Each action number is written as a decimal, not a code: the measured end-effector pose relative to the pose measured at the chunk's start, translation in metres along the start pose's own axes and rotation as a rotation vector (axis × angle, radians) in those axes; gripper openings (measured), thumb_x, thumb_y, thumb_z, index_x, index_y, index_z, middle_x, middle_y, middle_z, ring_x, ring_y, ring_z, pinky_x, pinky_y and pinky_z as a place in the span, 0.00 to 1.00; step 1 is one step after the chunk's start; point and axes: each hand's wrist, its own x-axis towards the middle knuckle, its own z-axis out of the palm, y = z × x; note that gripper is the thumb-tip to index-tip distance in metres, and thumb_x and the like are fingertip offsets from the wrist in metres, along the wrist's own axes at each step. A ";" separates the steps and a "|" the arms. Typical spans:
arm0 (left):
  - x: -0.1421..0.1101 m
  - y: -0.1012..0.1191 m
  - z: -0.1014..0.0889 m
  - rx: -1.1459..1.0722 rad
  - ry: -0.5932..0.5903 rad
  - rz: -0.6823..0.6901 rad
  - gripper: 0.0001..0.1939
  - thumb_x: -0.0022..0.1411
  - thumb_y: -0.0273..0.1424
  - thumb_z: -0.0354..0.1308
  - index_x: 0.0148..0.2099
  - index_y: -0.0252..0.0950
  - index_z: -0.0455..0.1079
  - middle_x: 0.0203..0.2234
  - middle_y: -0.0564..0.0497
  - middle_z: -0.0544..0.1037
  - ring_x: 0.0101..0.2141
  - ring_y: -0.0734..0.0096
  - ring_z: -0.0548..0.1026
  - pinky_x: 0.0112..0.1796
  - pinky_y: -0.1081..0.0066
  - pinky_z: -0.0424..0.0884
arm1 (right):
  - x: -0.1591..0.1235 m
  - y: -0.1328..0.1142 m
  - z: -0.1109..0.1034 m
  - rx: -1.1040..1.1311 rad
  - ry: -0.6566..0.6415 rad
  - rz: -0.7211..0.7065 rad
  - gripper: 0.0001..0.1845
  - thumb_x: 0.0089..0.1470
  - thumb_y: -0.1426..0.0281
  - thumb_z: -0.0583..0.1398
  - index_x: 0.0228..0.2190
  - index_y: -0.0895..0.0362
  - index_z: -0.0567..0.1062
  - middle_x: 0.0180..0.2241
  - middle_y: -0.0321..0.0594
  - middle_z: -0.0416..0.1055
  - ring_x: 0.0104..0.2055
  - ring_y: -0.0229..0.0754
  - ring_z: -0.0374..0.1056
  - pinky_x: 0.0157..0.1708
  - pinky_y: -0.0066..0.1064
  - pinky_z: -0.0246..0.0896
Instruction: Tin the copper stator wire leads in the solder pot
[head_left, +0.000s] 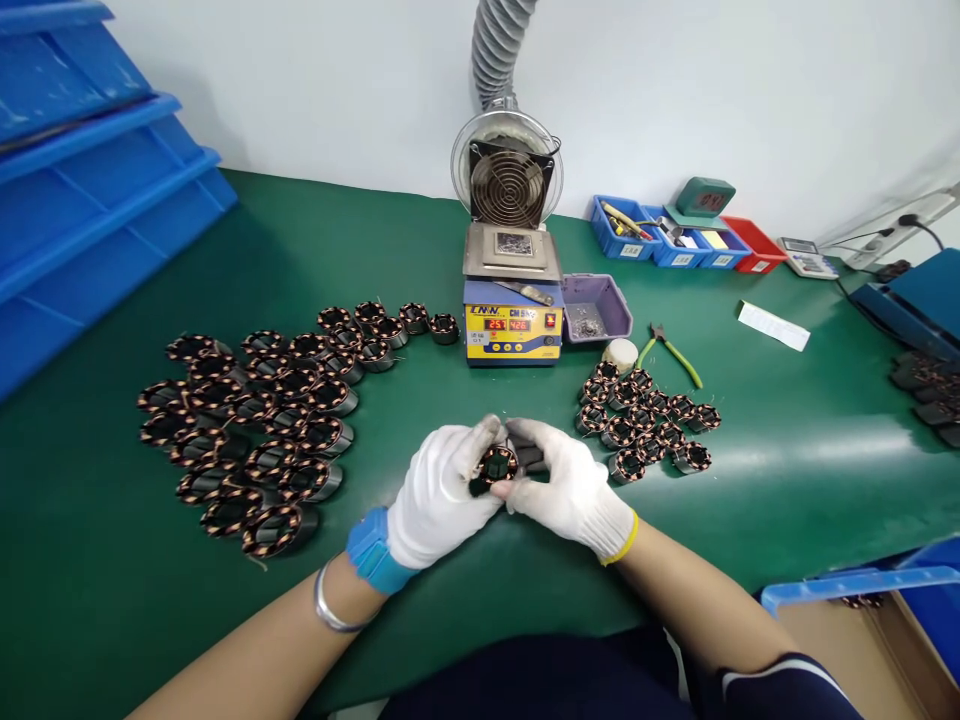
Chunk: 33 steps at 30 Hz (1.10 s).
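Head view: green tabletop (735,520) across most of the frame, gloved hands at the centre.
Left hand (446,490): white glove, blue band at the wrist; fingers bent closed around the left side of the wound core.
Right hand (570,485): white glove with yellow cuff edge; fingers closed in on the core's right side, thumb at its lower edge.
Wound core (498,464): held between both hands, just below the middle of the frame, its copper-ringed opening facing the camera.
Larger group: many cores (274,460) at centre left, packed close together.
Smaller group: more cores (641,420) right of the hands, with green-handled cutters (679,357) just above.
Yellow-and-blue unit: heater box (513,325) at upper centre, red digits lit, fan (510,188) behind it.
Purple tray: bin (622,318) beside the unit's right side.
Upper left: stacked blue crates (82,220).
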 end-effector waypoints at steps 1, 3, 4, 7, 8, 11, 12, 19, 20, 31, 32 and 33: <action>0.000 0.001 0.000 0.022 -0.008 0.034 0.39 0.54 0.30 0.60 0.66 0.39 0.49 0.38 0.43 0.76 0.37 0.58 0.74 0.37 0.59 0.73 | 0.001 0.001 0.004 0.031 -0.006 0.006 0.33 0.42 0.65 0.67 0.52 0.54 0.70 0.44 0.41 0.74 0.40 0.43 0.72 0.42 0.37 0.70; 0.001 0.003 0.002 0.039 -0.018 0.048 0.40 0.54 0.27 0.59 0.67 0.38 0.47 0.39 0.42 0.76 0.38 0.57 0.74 0.38 0.58 0.74 | 0.002 0.004 0.012 0.119 -0.018 0.011 0.26 0.45 0.66 0.64 0.49 0.54 0.72 0.40 0.39 0.76 0.38 0.42 0.73 0.40 0.36 0.71; 0.001 0.003 0.002 0.042 -0.014 0.030 0.41 0.54 0.27 0.59 0.67 0.37 0.47 0.40 0.41 0.76 0.38 0.57 0.75 0.38 0.58 0.74 | 0.003 0.006 0.015 0.174 -0.009 0.011 0.26 0.46 0.66 0.64 0.49 0.55 0.72 0.41 0.39 0.76 0.39 0.42 0.73 0.41 0.36 0.71; 0.001 0.004 0.004 0.032 -0.033 -0.030 0.35 0.54 0.28 0.59 0.63 0.36 0.54 0.45 0.39 0.75 0.43 0.55 0.75 0.42 0.56 0.75 | 0.003 0.012 0.019 0.278 0.053 -0.007 0.28 0.45 0.67 0.64 0.50 0.56 0.71 0.45 0.42 0.75 0.44 0.43 0.72 0.46 0.36 0.69; 0.001 0.004 0.005 0.026 -0.049 -0.036 0.32 0.54 0.28 0.59 0.61 0.36 0.58 0.46 0.39 0.75 0.44 0.55 0.75 0.43 0.57 0.75 | 0.003 0.013 0.019 0.263 0.074 -0.024 0.29 0.45 0.67 0.64 0.51 0.57 0.71 0.45 0.42 0.75 0.44 0.43 0.72 0.46 0.36 0.69; 0.002 0.003 0.004 -0.002 -0.086 -0.041 0.24 0.55 0.29 0.60 0.55 0.35 0.64 0.46 0.41 0.75 0.45 0.58 0.76 0.45 0.62 0.75 | 0.001 0.015 0.013 0.105 0.125 -0.151 0.23 0.50 0.65 0.62 0.49 0.57 0.73 0.46 0.44 0.74 0.46 0.44 0.71 0.49 0.37 0.67; 0.002 0.002 0.004 -0.008 -0.087 -0.053 0.24 0.54 0.30 0.60 0.54 0.35 0.65 0.45 0.42 0.75 0.45 0.59 0.76 0.45 0.63 0.75 | 0.001 0.015 0.010 0.072 0.131 -0.191 0.20 0.53 0.64 0.60 0.48 0.56 0.74 0.46 0.44 0.74 0.47 0.45 0.70 0.51 0.38 0.65; 0.004 0.004 0.003 -0.063 -0.084 -0.120 0.25 0.52 0.31 0.62 0.53 0.35 0.65 0.43 0.44 0.75 0.42 0.63 0.76 0.44 0.66 0.75 | 0.005 0.021 0.003 0.498 -0.085 -0.040 0.29 0.54 0.51 0.59 0.49 0.59 0.73 0.43 0.47 0.76 0.46 0.48 0.72 0.46 0.41 0.68; 0.005 0.005 0.003 -0.079 -0.099 -0.119 0.25 0.52 0.30 0.61 0.54 0.35 0.65 0.44 0.44 0.75 0.43 0.63 0.76 0.45 0.66 0.75 | 0.006 0.020 0.005 0.527 -0.092 -0.017 0.31 0.50 0.53 0.63 0.50 0.59 0.73 0.44 0.47 0.75 0.46 0.48 0.72 0.47 0.41 0.68; 0.002 0.010 0.019 -0.184 -0.114 -0.420 0.29 0.56 0.30 0.55 0.60 0.36 0.61 0.52 0.44 0.74 0.48 0.60 0.76 0.48 0.63 0.73 | 0.003 0.017 0.012 0.034 0.268 -0.239 0.24 0.48 0.65 0.64 0.49 0.54 0.72 0.47 0.45 0.72 0.44 0.44 0.72 0.45 0.37 0.70; 0.003 0.010 0.017 -0.194 -0.142 -0.467 0.26 0.55 0.31 0.55 0.58 0.36 0.64 0.48 0.44 0.77 0.44 0.60 0.77 0.45 0.63 0.75 | 0.002 0.017 0.009 -0.052 0.292 -0.292 0.24 0.49 0.65 0.64 0.48 0.53 0.72 0.47 0.44 0.72 0.45 0.44 0.71 0.47 0.37 0.69; 0.006 0.010 0.013 -0.227 -0.186 -0.526 0.22 0.55 0.31 0.54 0.54 0.36 0.68 0.43 0.45 0.79 0.38 0.61 0.79 0.40 0.64 0.76 | 0.001 0.017 0.007 -0.111 0.305 -0.328 0.23 0.49 0.65 0.64 0.48 0.53 0.72 0.47 0.44 0.71 0.47 0.45 0.70 0.48 0.37 0.68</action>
